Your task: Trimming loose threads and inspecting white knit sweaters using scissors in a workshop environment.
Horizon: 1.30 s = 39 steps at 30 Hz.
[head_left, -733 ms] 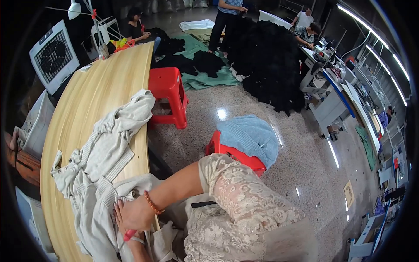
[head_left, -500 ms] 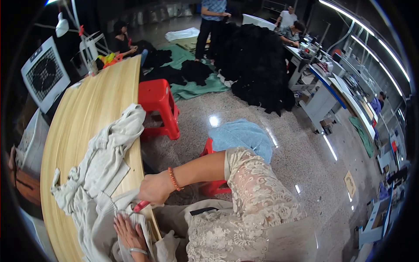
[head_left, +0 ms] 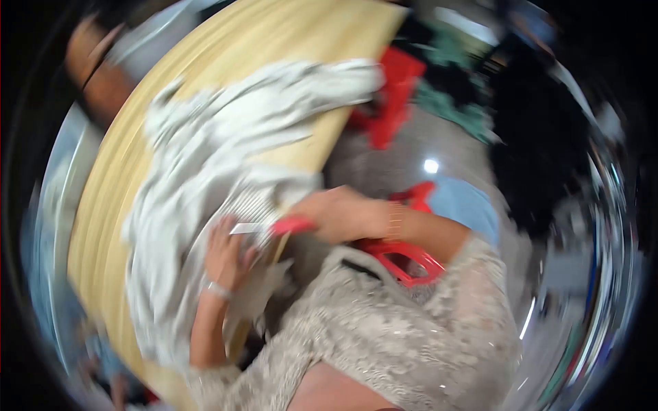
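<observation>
Hand (L) (head_left: 229, 259) spread open on pale sweater (head_left: 185, 205), atop table (head_left: 103, 240) at left; R hand (head_left: 343, 216), just right, gripping red-handled tool (head_left: 291, 225). Sweater prob. soft, light, stretchy; best hold = ribbed band (head_left: 248, 200) btwn hands, slightly farther. Red stool (head_left: 397, 79) far, right of table.

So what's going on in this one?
The person's left hand lies on pale knitwear bunched on a wooden table. The right hand grips a red-handled tool, its blade-like end near the left hand; blur hides whether it touches the knitwear. A light-blue cloth lies on a red stool to the right.
</observation>
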Available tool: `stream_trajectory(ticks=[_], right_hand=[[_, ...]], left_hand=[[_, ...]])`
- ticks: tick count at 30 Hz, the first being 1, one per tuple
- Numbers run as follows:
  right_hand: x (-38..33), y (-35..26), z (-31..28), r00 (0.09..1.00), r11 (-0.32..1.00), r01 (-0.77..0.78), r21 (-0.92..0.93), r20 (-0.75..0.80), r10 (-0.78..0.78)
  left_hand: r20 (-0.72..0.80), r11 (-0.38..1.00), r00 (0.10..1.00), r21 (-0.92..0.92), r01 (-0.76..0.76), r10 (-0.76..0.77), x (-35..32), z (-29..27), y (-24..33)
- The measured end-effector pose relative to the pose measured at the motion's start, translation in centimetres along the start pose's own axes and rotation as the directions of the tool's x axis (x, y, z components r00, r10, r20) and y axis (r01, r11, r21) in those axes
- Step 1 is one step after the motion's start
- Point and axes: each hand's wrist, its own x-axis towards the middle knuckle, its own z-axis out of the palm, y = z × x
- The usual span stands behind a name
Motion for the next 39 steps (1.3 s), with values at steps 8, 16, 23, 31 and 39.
stream_trajectory(ticks=[8,16,23,31,39], right_hand=[[2.2,-1.2,0.1,0.968,0.967,0.246,-0.062,-0.042,-0.249],[4.4,-6.2,-0.7,0.957,0.939,0.269,-0.213,0.166,-0.236],[9.1,-13.4,1.7,0.854,0.873,0.457,-0.17,0.36,-0.377],[11.3,-16.0,3.5,0.791,0.805,0.591,-0.051,0.232,-0.566],[9.3,-11.5,2.9,0.852,0.851,0.511,-0.121,0.204,-0.483]], left_hand=[[-0.036,0.929,0.931,0.06,0.366,-0.364,-9.6,-3.6,-0.6],[-0.027,0.922,0.93,0.121,0.367,-0.367,-10.5,-1.7,-1.6],[-0.074,0.943,0.946,0.085,0.321,-0.315,-10.3,-1.6,-2.1],[-0.178,0.917,0.918,0.125,0.379,-0.355,-13.2,-2.0,-0.6],[-0.369,0.769,0.725,0.042,0.637,-0.581,-22.8,-7.0,-4.5]])
